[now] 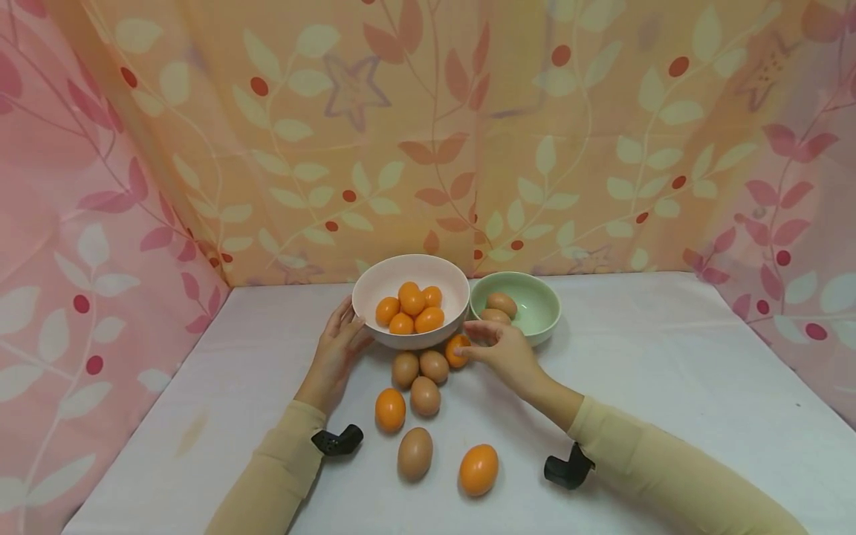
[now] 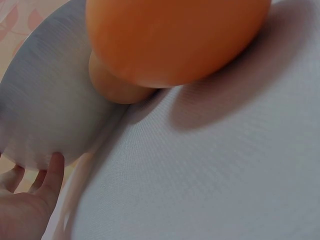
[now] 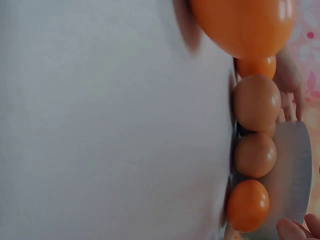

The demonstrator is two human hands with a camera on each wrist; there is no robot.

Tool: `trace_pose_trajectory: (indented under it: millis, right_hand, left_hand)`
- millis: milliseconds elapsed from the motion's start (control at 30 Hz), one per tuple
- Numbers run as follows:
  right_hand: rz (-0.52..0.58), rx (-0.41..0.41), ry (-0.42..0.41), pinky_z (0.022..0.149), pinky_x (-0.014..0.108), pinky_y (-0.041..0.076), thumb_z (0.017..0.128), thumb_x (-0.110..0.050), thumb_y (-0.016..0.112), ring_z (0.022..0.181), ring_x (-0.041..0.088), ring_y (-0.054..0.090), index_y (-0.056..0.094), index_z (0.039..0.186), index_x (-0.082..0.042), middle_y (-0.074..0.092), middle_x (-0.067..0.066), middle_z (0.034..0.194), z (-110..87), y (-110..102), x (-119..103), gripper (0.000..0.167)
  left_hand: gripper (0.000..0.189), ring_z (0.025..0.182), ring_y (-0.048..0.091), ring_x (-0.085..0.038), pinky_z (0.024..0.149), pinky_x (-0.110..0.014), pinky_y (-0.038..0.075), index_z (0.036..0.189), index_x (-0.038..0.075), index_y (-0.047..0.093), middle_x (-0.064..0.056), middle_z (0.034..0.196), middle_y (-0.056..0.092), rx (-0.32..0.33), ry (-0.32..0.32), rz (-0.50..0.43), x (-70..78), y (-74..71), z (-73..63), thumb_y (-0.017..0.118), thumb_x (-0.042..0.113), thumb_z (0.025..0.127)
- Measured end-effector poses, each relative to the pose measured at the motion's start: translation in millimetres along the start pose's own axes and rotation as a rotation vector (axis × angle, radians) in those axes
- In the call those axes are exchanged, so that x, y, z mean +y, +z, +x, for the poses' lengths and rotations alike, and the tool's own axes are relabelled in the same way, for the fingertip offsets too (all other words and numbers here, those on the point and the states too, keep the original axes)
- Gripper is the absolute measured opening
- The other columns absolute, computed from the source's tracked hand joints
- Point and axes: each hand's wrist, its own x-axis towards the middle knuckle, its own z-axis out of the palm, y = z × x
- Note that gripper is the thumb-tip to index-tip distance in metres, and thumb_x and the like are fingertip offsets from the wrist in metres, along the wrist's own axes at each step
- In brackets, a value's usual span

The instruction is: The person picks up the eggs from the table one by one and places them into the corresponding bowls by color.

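My left hand [image 1: 336, 348] rests against the left outer side of a pale pink bowl [image 1: 368, 286], which holds several orange eggs [image 1: 411, 300]. In the left wrist view its thumb and fingers [image 2: 56, 172] touch the bowl's wall without wrapping the rim. My right hand [image 1: 506, 354] reaches in front of a green bowl [image 1: 548, 305] with two brown eggs [image 1: 501, 303] visible inside. An orange egg [image 1: 458, 351] lies at its thumb; in the right wrist view the fingertips [image 3: 289, 229] appear just apart from that egg [image 3: 248, 205].
Three brown eggs [image 1: 425, 396] cluster before the pink bowl. Nearer lie an orange egg [image 1: 390, 410], a larger brown egg [image 1: 415, 454] and another orange egg [image 1: 478, 470]. Behind the white-covered table [image 1: 669, 416] hangs a patterned curtain [image 1: 428, 148].
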Motion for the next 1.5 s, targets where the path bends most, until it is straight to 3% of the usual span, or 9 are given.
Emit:
trace_pose_trajectory:
  millis: [200,733,867,1133,1500]
  right_hand:
    - [-0.024,0.003,0.037,0.109,0.043,0.047,0.082,-0.012,0.08,0.133,0.03,0.054,0.061,0.131,0.002,0.063,0.016,0.135,-0.8,3,8,0.054]
    - [-0.054,-0.041,0.036,0.107,0.041,0.048,0.08,-0.011,0.083,0.134,0.035,0.052,0.054,0.136,0.008,0.056,0.024,0.141,3.0,11,19,0.066]
    - [-0.034,-0.033,0.041,0.108,0.041,0.047,0.08,-0.009,0.082,0.134,0.034,0.052,0.054,0.136,0.008,0.056,0.024,0.141,4.4,13,21,0.065]
    - [-0.089,0.014,0.045,0.11,0.044,0.046,0.083,-0.01,0.078,0.132,0.034,0.055,0.06,0.131,0.006,0.062,0.021,0.135,4.9,17,22,0.054]
    - [-0.086,0.025,0.069,0.108,0.046,0.048,0.086,-0.01,0.075,0.126,0.034,0.059,0.056,0.134,0.007,0.062,0.023,0.133,7.1,26,25,0.055]
  left_hand:
    - [0.062,0.147,0.034,-0.019,0.119,-0.045,0.036,0.159,0.023,0.023,0.001,0.168,0.017,0.004,0.001,-0.001,0.5,0.0,0.8,0.051,0.017,0.103]
    - [0.062,0.146,0.036,-0.02,0.118,-0.045,0.037,0.159,0.022,0.023,0.0,0.168,0.017,0.002,0.013,0.008,-0.1,-0.4,0.5,0.051,0.017,0.103]
    - [0.061,0.147,0.035,-0.018,0.115,-0.039,0.042,0.159,0.023,0.023,0.0,0.167,0.017,-0.003,0.017,0.015,0.1,-0.3,0.2,0.05,0.016,0.104]
    - [0.062,0.149,0.029,-0.017,0.119,-0.045,0.035,0.159,0.021,0.022,0.001,0.168,0.016,-0.026,0.025,0.0,-0.6,-0.3,-0.7,0.05,0.015,0.104]
    - [0.063,0.149,0.03,-0.017,0.119,-0.045,0.036,0.159,0.022,0.022,0.001,0.168,0.016,-0.023,0.025,0.012,-1.2,-1.3,-0.1,0.051,0.016,0.104]
